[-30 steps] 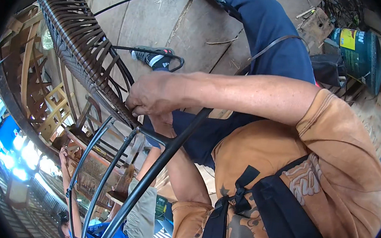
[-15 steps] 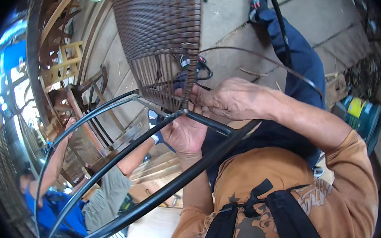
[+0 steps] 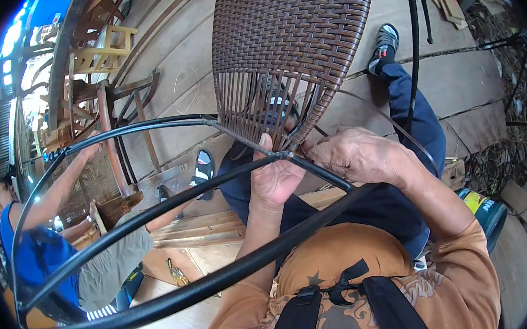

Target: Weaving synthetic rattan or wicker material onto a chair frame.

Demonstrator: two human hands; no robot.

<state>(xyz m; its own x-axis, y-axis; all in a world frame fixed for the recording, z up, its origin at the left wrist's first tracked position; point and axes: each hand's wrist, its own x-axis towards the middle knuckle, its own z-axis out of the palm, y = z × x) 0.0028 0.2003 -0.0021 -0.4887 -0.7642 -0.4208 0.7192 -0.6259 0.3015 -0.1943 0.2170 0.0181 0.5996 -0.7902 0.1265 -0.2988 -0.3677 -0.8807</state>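
A brown woven wicker panel (image 3: pixel 287 35) rises from a black tubular chair frame (image 3: pixel 209 282); its lower part shows bare upright strands with gaps. My left hand (image 3: pixel 278 177), palm up, is around the frame's corner joint from below, thumb raised beside the strand ends; the other fingers are mostly hidden behind the joint. At the panel's lower right edge, wrapped in strand, my right hand (image 3: pixel 361 155) is closed, fingertips pinched against a short dark strand leading from that edge. A long loose wicker strand (image 3: pixel 399 123) curves out past my right wrist.
A co-worker in a blue top (image 3: pixel 48 255) bends at the left, one arm raised to wooden furniture. A small yellow wooden frame (image 3: pixel 107 50) stands beyond. Pliers (image 3: pixel 177 273) lie on boards. At the right are a green bucket (image 3: pixel 490 222) and heaped dark scraps (image 3: pixel 510 104).
The panel and chair frame have shifted right in view, the panel now facing me more broadly. Both hands stay at the corner joint. The co-worker appears farther left and lower.
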